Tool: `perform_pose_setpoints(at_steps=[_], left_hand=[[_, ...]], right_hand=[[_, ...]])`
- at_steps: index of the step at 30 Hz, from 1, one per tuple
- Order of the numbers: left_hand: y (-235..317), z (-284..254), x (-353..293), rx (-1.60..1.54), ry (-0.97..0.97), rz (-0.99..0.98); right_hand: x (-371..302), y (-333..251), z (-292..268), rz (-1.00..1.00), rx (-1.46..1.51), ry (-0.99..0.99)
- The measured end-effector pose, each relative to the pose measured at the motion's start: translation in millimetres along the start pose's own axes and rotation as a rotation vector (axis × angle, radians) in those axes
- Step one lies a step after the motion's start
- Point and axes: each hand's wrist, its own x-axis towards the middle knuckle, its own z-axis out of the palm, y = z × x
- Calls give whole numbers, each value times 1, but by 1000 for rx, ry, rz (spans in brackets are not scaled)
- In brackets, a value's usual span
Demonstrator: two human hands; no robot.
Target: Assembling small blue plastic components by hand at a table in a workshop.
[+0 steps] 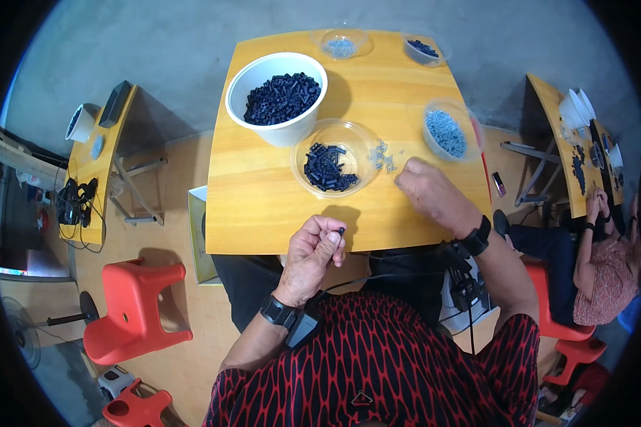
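Observation:
My left hand is raised over the near table edge, fingertips pinched on a small black plastic piece. My right hand rests on the wooden table, its fingers reaching into a loose scatter of small silver screws. Just left of those screws stands a clear shallow bowl holding several black pieces. Behind it sits a white bucket full of the same black pieces. A clear bowl of silver screws stands behind my right hand.
Two small clear bowls sit at the far edge, one with silver parts, one with dark parts. Red plastic stools stand on the floor at left. Another person works at a table on the right. A second small table stands left.

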Motion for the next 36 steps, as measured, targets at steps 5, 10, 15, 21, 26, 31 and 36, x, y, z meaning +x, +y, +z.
perform_pose_setpoints(at_steps=[5, 10, 15, 21, 26, 31, 36], left_hand=[[0, -3, 3, -8, 12, 30], [-2, -4, 2, 27, 27, 59], [-7, -9, 4, 19, 28, 64], [-11, -9, 5, 4, 32, 78], [-11, -9, 5, -31, 40, 61], [-9, -4, 4, 4, 65, 64], [-7, -2, 4, 34, 49, 50]], right_hand=[[9, 10, 2, 6, 20, -58], [12, 8, 2, 77, 100, -10], [13, 5, -1, 150, 124, -59], [11, 6, 2, 146, 127, -17], [6, 10, 6, 172, 160, 47], [-5, -17, 10, 362, 526, 74], [1, -51, 10, 294, 633, 94]])
